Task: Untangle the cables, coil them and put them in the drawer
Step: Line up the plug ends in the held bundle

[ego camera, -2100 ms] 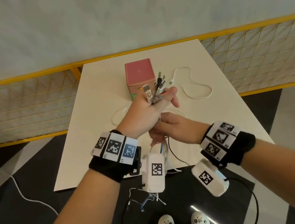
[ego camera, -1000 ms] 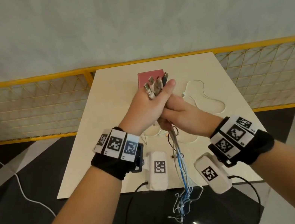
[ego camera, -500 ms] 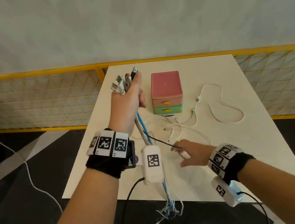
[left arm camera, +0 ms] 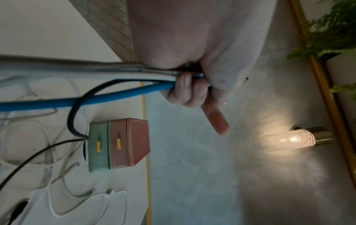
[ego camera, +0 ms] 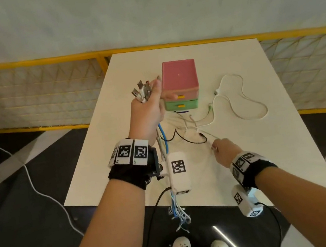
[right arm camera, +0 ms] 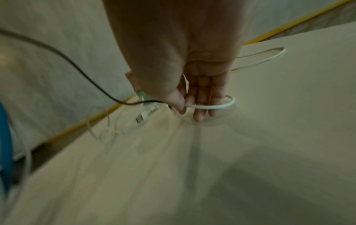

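My left hand (ego camera: 150, 106) is raised above the table and grips a bundle of cables (ego camera: 164, 142) near their plugs (ego camera: 141, 91), which stick up past my fist. The blue cable (left arm camera: 96, 97), a black one and pale ones run down from that hand (left arm camera: 192, 89) and hang off the table's front edge. My right hand (ego camera: 219, 148) is low over the table and pinches a white cable (right arm camera: 212, 106) between thumb and fingers (right arm camera: 200, 109). A small drawer box (ego camera: 180, 83), pink on top and green below, stands behind, its drawers closed.
More white cables (ego camera: 247, 99) loop loosely on the white table (ego camera: 271, 147) right of the drawer box, tangled with a thin black cable (ego camera: 188, 138). A yellow mesh fence (ego camera: 32, 92) borders the table. A lit lamp (left arm camera: 292, 138) shows in the left wrist view.
My hands were joined on the bundle, then parted. The left hand kept the bundle and lifted it leftward; the right hand dropped to the table and now pinches a white cable.
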A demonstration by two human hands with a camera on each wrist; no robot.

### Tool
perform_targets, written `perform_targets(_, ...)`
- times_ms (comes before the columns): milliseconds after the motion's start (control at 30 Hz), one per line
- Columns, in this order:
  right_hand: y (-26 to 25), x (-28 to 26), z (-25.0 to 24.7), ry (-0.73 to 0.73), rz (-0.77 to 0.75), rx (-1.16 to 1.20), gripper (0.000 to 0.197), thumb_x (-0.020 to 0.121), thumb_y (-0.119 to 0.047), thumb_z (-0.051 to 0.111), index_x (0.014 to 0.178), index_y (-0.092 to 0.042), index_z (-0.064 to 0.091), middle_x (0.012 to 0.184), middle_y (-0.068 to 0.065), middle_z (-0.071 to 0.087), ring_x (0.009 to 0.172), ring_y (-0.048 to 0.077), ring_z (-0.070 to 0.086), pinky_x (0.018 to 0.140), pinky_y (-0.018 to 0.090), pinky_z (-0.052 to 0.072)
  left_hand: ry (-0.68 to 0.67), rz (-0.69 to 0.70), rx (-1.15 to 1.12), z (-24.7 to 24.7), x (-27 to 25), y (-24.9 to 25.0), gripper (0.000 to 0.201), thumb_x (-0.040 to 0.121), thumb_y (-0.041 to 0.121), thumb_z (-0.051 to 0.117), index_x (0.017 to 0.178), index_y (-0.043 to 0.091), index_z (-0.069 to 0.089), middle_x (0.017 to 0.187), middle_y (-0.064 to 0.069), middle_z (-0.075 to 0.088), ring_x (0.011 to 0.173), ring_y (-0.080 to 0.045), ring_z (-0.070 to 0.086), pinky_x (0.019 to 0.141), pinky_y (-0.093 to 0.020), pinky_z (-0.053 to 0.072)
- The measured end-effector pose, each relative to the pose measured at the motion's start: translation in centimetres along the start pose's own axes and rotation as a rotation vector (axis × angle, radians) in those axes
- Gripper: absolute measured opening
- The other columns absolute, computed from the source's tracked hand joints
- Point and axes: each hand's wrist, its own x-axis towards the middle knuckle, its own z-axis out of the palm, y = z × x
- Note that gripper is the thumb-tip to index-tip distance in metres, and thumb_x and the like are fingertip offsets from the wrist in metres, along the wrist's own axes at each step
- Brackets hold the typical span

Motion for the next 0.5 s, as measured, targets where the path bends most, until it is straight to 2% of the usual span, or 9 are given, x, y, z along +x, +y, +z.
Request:
perform_targets(67,-0.3,-0.5,-1.3,0.066,-0.015,0.246,0.021,0.094,-0.014,0.041,0.108,-0.011,0.056,0.114,0.013,0.054,0.087,0.03,0.066,0.076,0.033,0.052,-0.016,0.009,-0.008,0.1,0.0,-0.1,0.023,0.101,0.032,0.049,0.09,0.023,0.067,0.087,0.005,0.077,0.047,-0.01,0.026,0.041,-0.019,0.018)
perform_targets(133,-1.0,-1.9,-3.5,0.132,-0.067,0.551,0.014,0.095,-0.012,0.042,0.103,-0.014,0.054,0.106,0.009,0.054,0.07,0.026,0.07,0.067,0.034,0.056,-0.033,0.003,-0.034,0.2,-0.1,-0.3,0.033,0.101,0.036,0.048,0.086,0.026,0.075,0.104,0.008,0.071,0.054,-0.009,0.025,0.044,-0.019,0.018)
perform_targets(167,-1.6,-3.0,-4.8,0.155,-0.102,0.688,0.013,0.096,-0.011,0.042,0.102,-0.015,0.052,0.101,0.007,0.055,0.064,0.025,0.07,0.064,0.035,0.058,-0.027,-0.009,-0.059,0.3,-0.1,-0.4,0.037,0.101,0.038,0.048,0.079,0.029,0.077,0.102,0.006,0.067,0.056,-0.007,0.025,0.046,-0.019,0.017)
perform_targets(233,-2.7,-5.3,-7.5,0.21,-0.182,0.879,0.012,0.096,-0.01,0.043,0.102,-0.016,0.052,0.091,0.007,0.058,0.059,0.024,0.069,0.062,0.034,0.059,0.022,-0.032,-0.133,0.4,-0.1,-0.7,0.041,0.099,0.038,0.051,0.066,0.025,0.072,0.081,0.005,0.06,0.054,-0.004,0.027,0.046,-0.02,0.018)
perform_targets(300,-3.6,-7.5,-9.9,0.264,-0.254,0.981,0.011,0.097,-0.009,0.045,0.103,-0.016,0.052,0.084,0.008,0.061,0.058,0.027,0.068,0.062,0.036,0.059,0.049,-0.032,-0.181,0.7,-0.2,-1.0,0.038,0.099,0.039,0.052,0.064,0.024,0.051,0.057,0.01,0.042,0.051,-0.004,0.027,0.047,-0.022,0.017)
perform_targets(333,-3.9,-8.4,-10.8,0.273,-0.28,1.005,0.012,0.097,-0.01,0.046,0.102,-0.016,0.053,0.081,0.009,0.062,0.058,0.029,0.068,0.061,0.036,0.059,0.052,-0.031,-0.182,1.1,-0.5,-1.2,0.039,0.098,0.042,0.052,0.064,0.025,0.043,0.053,0.011,0.033,0.051,-0.005,0.025,0.048,-0.023,0.017)
perform_targets(367,-4.1,-9.1,-11.5,0.274,-0.298,1.001,0.012,0.097,-0.011,0.046,0.102,-0.018,0.054,0.078,0.007,0.062,0.056,0.029,0.066,0.057,0.034,0.057,0.056,-0.029,-0.176,1.4,-0.8,-1.3,0.042,0.097,0.044,0.052,0.062,0.025,0.039,0.052,0.011,0.03,0.049,-0.006,0.024,0.048,-0.024,0.017)
perform_targets(433,-4.3,-10.0,-12.3,0.301,-0.312,0.887,0.013,0.096,-0.015,0.048,0.098,-0.021,0.059,0.071,0.002,0.061,0.047,0.02,0.059,0.048,0.025,0.048,0.11,-0.033,-0.162,2.2,-1.3,-1.6,0.047,0.096,0.047,0.053,0.059,0.024,0.037,0.048,0.012,0.03,0.044,-0.006,0.025,0.045,-0.022,0.019)
perform_targets(500,-4.3,-10.5,-12.8,0.421,-0.284,0.71,0.013,0.095,-0.02,0.05,0.093,-0.022,0.063,0.066,-0.004,0.06,0.046,0.015,0.053,0.048,0.024,0.041,0.212,-0.045,-0.164,2.9,-1.7,-1.6,0.046,0.093,0.05,0.056,0.061,0.022,0.039,0.046,0.012,0.032,0.04,-0.005,0.029,0.041,-0.019,0.023)
